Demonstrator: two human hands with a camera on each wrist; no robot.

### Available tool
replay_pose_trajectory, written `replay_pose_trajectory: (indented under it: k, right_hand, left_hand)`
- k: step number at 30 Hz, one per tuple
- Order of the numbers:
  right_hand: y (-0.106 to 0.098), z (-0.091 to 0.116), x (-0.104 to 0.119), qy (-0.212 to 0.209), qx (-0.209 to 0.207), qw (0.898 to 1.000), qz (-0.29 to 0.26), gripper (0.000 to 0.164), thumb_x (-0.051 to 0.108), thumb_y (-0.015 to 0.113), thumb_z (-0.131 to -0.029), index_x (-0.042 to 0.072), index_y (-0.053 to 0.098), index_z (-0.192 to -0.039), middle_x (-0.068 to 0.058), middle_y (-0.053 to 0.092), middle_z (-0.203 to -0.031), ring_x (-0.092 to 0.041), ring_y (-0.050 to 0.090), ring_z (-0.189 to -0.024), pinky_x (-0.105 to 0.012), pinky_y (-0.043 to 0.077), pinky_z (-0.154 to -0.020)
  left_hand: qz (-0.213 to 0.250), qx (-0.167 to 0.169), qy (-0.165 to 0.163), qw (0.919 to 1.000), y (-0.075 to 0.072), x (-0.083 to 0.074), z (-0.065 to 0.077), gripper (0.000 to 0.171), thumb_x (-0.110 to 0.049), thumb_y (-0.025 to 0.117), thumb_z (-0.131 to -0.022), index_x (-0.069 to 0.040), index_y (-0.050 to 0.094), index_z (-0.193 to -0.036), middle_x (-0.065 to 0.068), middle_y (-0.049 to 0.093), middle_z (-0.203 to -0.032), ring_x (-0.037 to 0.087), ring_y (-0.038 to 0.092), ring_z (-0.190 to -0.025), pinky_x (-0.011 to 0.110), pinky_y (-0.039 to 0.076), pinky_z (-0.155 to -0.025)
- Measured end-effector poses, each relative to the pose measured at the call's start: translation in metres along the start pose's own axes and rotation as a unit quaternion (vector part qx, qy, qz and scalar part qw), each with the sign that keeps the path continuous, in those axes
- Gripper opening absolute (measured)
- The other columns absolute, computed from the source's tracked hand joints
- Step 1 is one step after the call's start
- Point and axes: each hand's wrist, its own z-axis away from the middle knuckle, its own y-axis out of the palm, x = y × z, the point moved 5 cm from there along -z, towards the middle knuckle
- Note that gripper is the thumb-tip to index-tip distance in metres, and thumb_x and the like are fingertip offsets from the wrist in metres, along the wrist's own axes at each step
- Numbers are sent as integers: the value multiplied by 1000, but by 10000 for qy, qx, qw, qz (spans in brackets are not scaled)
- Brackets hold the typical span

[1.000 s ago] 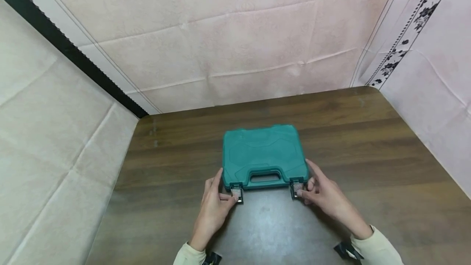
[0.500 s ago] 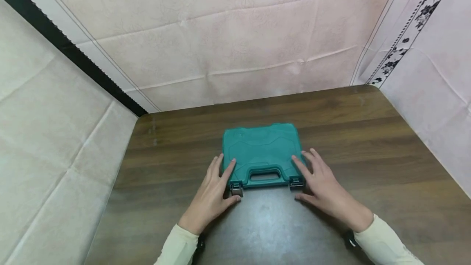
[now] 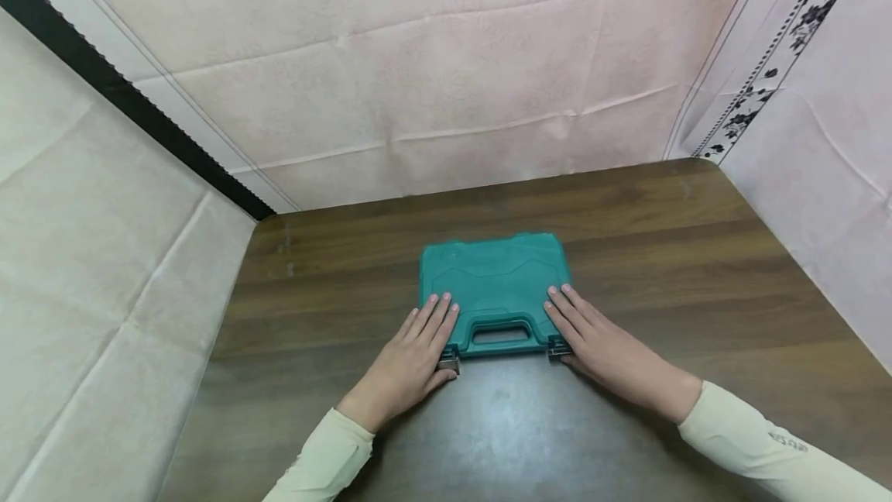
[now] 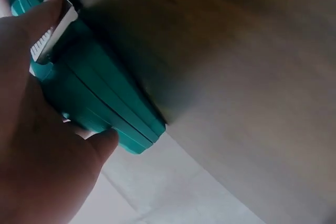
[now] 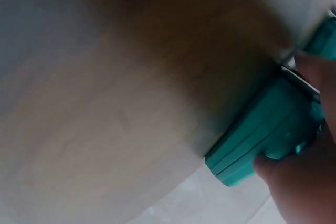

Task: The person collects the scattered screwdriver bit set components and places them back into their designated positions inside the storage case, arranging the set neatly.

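Note:
A teal plastic case (image 3: 496,273) with a moulded handle lies closed on the wooden table, its handle toward the person. My left hand (image 3: 407,359) rests on the lid's near left corner, fingers straight, thumb at the left latch (image 3: 449,361). On the near right corner, the straight fingers of my right hand (image 3: 609,351) lie over the lid. In the left wrist view, that thumb presses the metal latch (image 4: 55,35) at the front of the case (image 4: 105,93). The right wrist view shows the other thumb at the right latch (image 5: 302,80), partly hidden by the hand.
The wooden table (image 3: 334,269) extends around the case on all sides. Pale cloth sheets hang behind it (image 3: 432,84) and along both sides. A dark band (image 3: 132,99) runs down the left corner.
Both hands have left their pinch on the raised latches, spread, and come down flat on the lid's near corners. The latches have swung up toward the case front.

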Motion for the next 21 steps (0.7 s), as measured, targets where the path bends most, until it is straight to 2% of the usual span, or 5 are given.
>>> replay_pose_trajectory:
  k: [4, 8, 13, 16, 21]
  right_hand:
    - [1, 0, 2, -258, -160, 9991, 305, 65, 34, 13, -115, -11, 35, -157, -32, 33, -164, -48, 35, -151, -54, 48, -111]
    - [1, -2, 2, -337, -289, 9972, 605, 73, 32, 2, -112, -14, 40, -153, -35, 39, -160, -51, 40, -148, -53, 49, -109]
    - [0, -5, 0, -274, -161, 9975, 639, 57, 25, 52, -110, -14, 44, -151, -35, 42, -158, -52, 40, -147, -54, 45, -114]
    - [1, -7, -4, -22, -91, 9999, 119, 81, 23, 87, -90, -11, 45, -151, -34, 38, -160, -51, 35, -151, -58, 40, -117]
    - [3, -8, -11, 146, 90, 9989, -440, 91, 29, 88, -89, -8, 38, -155, -31, 25, -168, -46, 25, -157, -57, 38, -118]
  left_hand:
    - [-134, -170, 2, 9998, 1, -2, 1, 93, -50, 64, -104, -2, 17, -168, 18, 15, -175, 33, 15, -162, 48, 26, -127]
    - [-302, -336, 26, 9990, 0, -3, 0, 92, -42, 71, -102, 0, 21, -167, 20, 19, -174, 33, 19, -161, 48, 29, -126]
    - [-459, -250, -72, 9986, -3, -5, -3, 92, -35, 74, -101, 3, 21, -166, 20, 22, -173, 33, 23, -160, 47, 31, -125]
    - [-477, -147, -149, 9986, -3, -7, -4, 91, -36, 73, -101, 3, 22, -165, 21, 22, -173, 33, 23, -160, 47, 31, -125]
    - [-545, -60, -164, 9984, 0, -10, -3, 83, -35, 67, -105, 3, 24, -165, 22, 22, -173, 36, 24, -160, 50, 33, -123]
